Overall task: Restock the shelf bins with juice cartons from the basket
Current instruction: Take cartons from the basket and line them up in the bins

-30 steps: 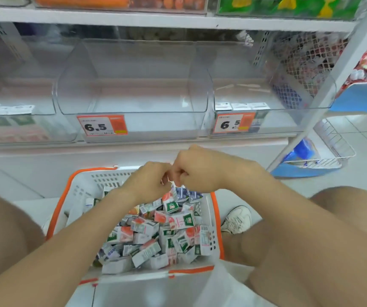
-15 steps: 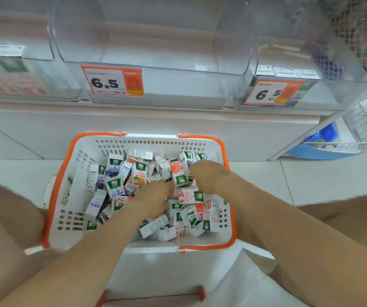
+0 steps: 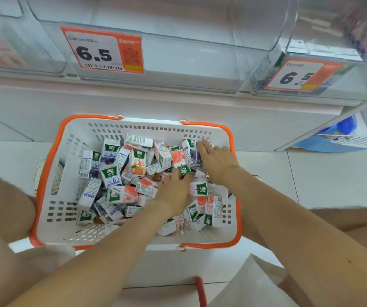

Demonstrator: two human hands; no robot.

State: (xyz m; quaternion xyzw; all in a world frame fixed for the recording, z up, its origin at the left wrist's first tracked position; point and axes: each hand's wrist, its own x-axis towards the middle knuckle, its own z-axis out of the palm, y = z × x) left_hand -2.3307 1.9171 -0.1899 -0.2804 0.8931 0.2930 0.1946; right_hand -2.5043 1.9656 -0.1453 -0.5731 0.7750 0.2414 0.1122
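At the far right corner of the basket (image 3: 133, 127), the left hand (image 3: 173, 193) pinches a pink carton (image 3: 179, 161) while the right hand (image 3: 219, 162) lies spread against a purple carton (image 3: 191, 151). Next, probably, a lift into the shelf bins (image 3: 178, 63).

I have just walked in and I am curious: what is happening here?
A person reaches with both hands into a white basket of small juice cartons on the floor. The left hand touches a pink carton, the right hand a purple carton; whether either grips is unclear. The clear shelf bin above shows no cartons.
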